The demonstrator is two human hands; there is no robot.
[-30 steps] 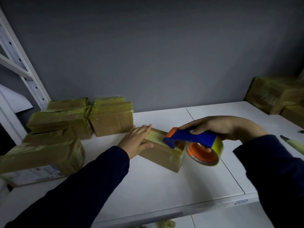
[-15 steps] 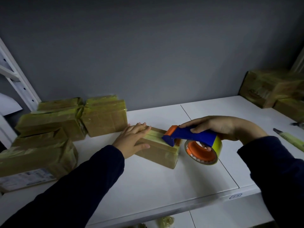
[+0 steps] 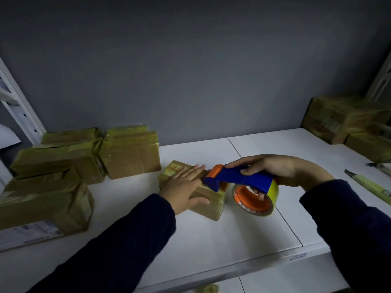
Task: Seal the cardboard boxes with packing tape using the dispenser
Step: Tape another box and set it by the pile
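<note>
At the far left we see taped cardboard boxes [image 3: 57, 163] stacked against the grey wall [image 3: 190, 70]. A larger one [image 3: 44, 210] with a printed label sits in front of them on the white shelf [image 3: 211, 240].

Moving right, our left arm, in a dark sleeve, reaches forward. The left hand [image 3: 186, 187] lies flat, palm down, on the small cardboard box [image 3: 209, 208] near the middle of the shelf. Its fingers are straight and close together, pointing right, and the thumb hangs over the near face of the box.

Just beyond those fingertips the tape dispenser [image 3: 241, 178] meets the right end of the box top, with its orange nose close against them. The yellow tape roll [image 3: 268, 187] on its orange core hangs beside the box, just off the shelf surface.

Our right hand [image 3: 277, 170] is wrapped over the dispenser's blue handle, wrist bent, and some fingers show inside the core.

Further right lies a pale green utility knife [image 3: 368, 185], and more wrapped boxes [image 3: 342, 117] sit in the far corner.
</note>
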